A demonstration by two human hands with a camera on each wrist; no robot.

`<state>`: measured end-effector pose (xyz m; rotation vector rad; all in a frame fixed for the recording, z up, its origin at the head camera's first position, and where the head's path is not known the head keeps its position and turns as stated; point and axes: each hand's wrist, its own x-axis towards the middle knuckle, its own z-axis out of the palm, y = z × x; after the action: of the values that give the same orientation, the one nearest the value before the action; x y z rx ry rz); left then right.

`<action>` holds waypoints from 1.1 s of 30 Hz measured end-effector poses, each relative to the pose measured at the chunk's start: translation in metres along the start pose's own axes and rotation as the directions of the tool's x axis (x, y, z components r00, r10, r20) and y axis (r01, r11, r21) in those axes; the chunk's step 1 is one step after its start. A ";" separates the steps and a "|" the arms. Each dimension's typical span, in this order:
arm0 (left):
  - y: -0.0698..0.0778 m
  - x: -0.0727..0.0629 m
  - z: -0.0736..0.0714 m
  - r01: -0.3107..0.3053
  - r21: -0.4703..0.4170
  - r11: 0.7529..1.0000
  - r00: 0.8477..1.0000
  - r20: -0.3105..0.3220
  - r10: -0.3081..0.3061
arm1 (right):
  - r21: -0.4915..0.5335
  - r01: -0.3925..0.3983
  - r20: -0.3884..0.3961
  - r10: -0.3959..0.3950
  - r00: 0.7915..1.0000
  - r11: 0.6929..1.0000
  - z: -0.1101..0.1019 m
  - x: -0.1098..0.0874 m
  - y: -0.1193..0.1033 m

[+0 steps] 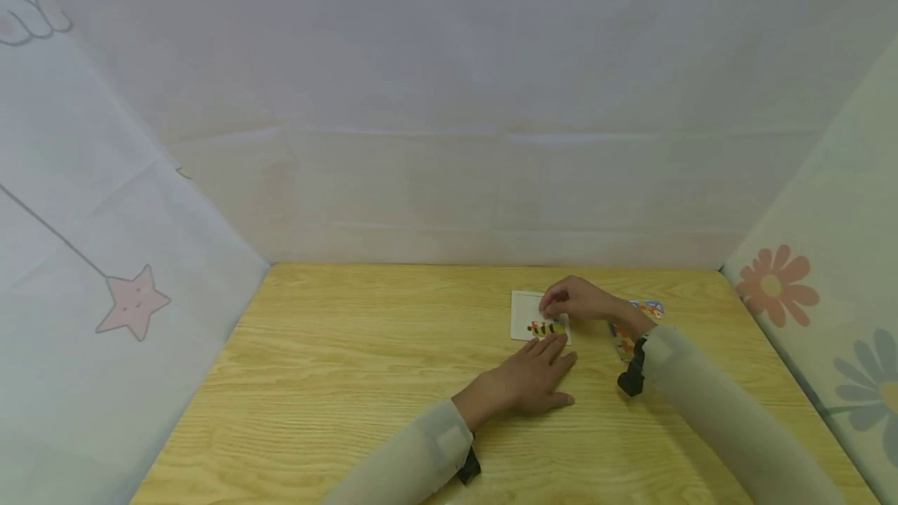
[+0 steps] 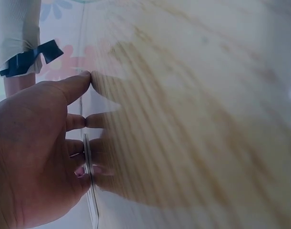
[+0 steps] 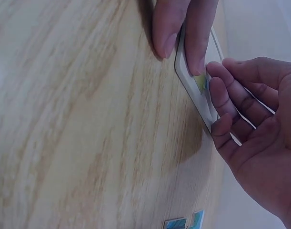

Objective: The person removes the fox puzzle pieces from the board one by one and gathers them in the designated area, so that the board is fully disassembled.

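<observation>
A thin white square board (image 1: 521, 318) lies on the wooden table. At its near right part is a colourful piece (image 1: 540, 328) with yellow, black and red stripes. My left hand (image 1: 535, 382) lies spread, palm down, its longer fingertips over the board's near edge and at the striped piece. Above the board my right hand (image 1: 578, 299) bends down from the right, thumb and forefinger close together over the surface. In the right wrist view its fingertips are beside a yellow-green patch (image 3: 201, 81); I cannot tell whether they pinch anything.
Colourful flat pieces (image 1: 623, 343) lie right of the board, partly hidden by my right wrist. The wooden table (image 1: 337, 349) stretches left and toward me. White cloth walls (image 1: 421, 178) stand at its back and both sides.
</observation>
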<state>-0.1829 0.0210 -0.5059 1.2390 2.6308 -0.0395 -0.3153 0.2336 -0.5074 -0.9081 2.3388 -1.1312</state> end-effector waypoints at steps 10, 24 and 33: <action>0.001 0.001 -0.001 0.003 0.031 1.000 1.000 -0.002 -0.003 | 0.034 0.017 0.047 -0.018 0.999 0.999 0.002 0.005 0.010; 0.000 0.002 -0.002 0.006 0.011 1.000 1.000 0.015 -0.007 | 0.060 -0.005 0.091 -0.001 0.996 0.998 0.001 0.006 0.007; 0.000 0.002 0.000 -0.003 0.003 1.000 1.000 0.009 0.003 | 0.030 0.021 0.126 -0.025 0.992 0.999 0.002 0.007 0.004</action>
<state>-0.1847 0.0228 -0.5061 1.2407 2.6221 -0.0477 -0.3208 0.2299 -0.5119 -0.9694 2.2106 -1.0813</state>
